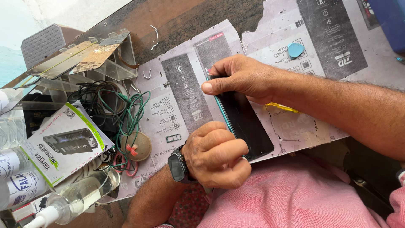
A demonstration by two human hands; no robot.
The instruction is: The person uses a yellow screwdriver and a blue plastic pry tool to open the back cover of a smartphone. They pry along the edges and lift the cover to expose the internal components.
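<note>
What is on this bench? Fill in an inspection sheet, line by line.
Surface: brown table covered with printed grey paper sheets.
Job's things: flat black smartphone with teal edge, lying on the sheets.
Clutter: clear spray bottle, white product box, blue plastic pick.
Grips: left hand fisted at the phone's near end; right hand pressing its far end.
Cables: tangled green and black wires.
Surroundings: clear plastic organiser.
</note>
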